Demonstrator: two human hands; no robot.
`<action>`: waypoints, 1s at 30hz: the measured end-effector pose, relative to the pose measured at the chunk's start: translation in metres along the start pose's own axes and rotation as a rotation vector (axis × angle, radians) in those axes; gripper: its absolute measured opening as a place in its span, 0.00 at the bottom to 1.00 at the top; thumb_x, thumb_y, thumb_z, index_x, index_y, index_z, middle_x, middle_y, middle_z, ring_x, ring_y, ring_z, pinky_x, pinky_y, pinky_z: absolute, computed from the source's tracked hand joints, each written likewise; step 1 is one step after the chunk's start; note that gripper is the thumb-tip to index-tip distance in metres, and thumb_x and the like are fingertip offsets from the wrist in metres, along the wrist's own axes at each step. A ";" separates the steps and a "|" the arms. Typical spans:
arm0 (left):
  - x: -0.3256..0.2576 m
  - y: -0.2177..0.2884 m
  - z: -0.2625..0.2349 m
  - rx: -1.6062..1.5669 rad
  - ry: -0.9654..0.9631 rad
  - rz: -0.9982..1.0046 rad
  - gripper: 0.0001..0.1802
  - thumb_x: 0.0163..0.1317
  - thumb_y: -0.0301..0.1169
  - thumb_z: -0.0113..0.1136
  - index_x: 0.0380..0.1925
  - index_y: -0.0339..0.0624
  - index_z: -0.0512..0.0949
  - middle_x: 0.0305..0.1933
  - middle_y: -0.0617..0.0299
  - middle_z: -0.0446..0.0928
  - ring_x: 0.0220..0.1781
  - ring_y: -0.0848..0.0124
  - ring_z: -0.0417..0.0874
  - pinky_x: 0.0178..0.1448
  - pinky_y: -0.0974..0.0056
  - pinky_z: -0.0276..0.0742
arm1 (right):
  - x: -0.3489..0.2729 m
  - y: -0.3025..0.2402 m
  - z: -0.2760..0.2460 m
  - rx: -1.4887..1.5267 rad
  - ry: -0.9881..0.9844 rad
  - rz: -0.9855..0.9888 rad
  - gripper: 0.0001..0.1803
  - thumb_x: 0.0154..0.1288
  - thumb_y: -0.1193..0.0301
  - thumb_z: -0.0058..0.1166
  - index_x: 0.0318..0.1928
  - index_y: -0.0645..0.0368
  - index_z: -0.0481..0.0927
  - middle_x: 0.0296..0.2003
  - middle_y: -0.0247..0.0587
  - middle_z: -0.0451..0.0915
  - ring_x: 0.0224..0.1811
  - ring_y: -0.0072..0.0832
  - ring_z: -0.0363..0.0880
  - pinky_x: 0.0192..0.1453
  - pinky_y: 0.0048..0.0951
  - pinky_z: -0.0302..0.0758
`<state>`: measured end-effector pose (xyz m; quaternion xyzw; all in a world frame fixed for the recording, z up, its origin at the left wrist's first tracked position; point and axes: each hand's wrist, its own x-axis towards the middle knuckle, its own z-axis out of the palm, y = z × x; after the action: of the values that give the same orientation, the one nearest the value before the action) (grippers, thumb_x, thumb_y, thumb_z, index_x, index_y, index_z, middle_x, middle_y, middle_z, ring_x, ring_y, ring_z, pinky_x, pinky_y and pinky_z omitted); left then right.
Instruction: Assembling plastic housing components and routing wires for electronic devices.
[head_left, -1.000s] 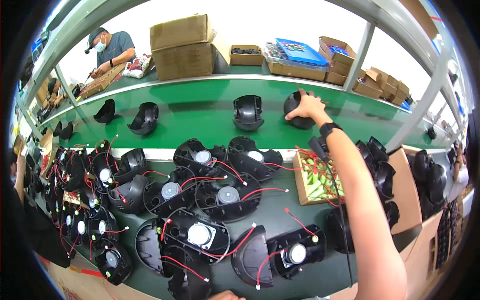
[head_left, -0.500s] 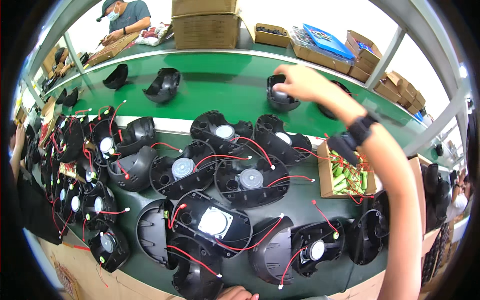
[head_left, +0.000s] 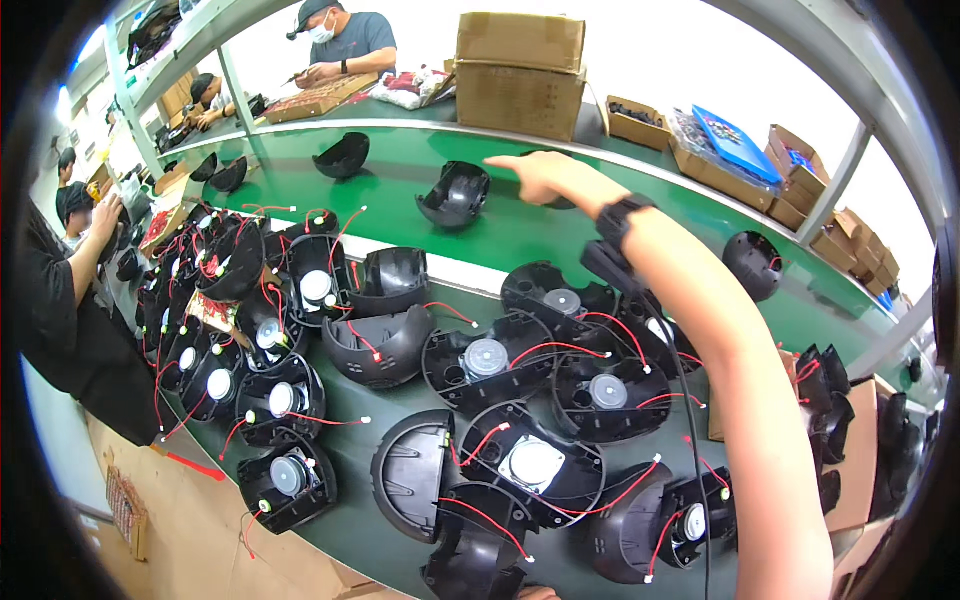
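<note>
Two stacked cardboard boxes — blue tray to their right, capped co-worker left.

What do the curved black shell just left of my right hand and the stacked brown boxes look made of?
The curved black shell is probably moulded plastic, semi-gloss, judging by its thin walls and smooth highlights. The stacked brown boxes look like cardboard, matte, with flat, dull faces.

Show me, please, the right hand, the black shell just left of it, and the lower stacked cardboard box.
Right hand [head_left: 546, 177], head view: back of hand.
Black shell [head_left: 456, 196], head view: body's middle.
Lower cardboard box [head_left: 515, 98], head view: front face.
</note>
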<state>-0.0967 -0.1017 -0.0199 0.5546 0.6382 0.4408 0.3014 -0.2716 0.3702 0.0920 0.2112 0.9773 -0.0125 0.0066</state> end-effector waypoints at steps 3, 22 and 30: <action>-0.003 -0.001 0.001 -0.049 -0.029 -0.016 0.08 0.58 0.26 0.63 0.25 0.40 0.72 0.28 0.53 0.70 0.32 0.52 0.76 0.33 0.57 0.72 | 0.024 -0.031 0.018 0.007 -0.188 0.088 0.50 0.45 0.80 0.56 0.71 0.36 0.60 0.53 0.51 0.79 0.56 0.45 0.78 0.56 0.42 0.77; 0.011 0.004 -0.011 -0.190 0.062 0.009 0.08 0.56 0.21 0.62 0.23 0.35 0.73 0.22 0.55 0.69 0.19 0.65 0.69 0.24 0.64 0.65 | -0.359 0.052 -0.172 0.025 0.154 0.001 0.15 0.48 0.75 0.65 0.37 0.56 0.75 0.34 0.34 0.76 0.42 0.27 0.75 0.50 0.30 0.70; 0.013 0.005 0.004 -0.080 0.032 0.123 0.09 0.56 0.21 0.62 0.22 0.33 0.71 0.20 0.54 0.67 0.18 0.64 0.66 0.23 0.63 0.62 | -0.605 0.060 -0.055 0.026 -0.199 0.623 0.24 0.36 0.86 0.55 0.40 0.54 0.79 0.37 0.45 0.74 0.48 0.47 0.73 0.52 0.39 0.71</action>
<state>-0.0938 -0.0886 -0.0154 0.5731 0.5897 0.4925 0.2853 0.3037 0.1771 0.1565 0.4980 0.8600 -0.0429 0.1028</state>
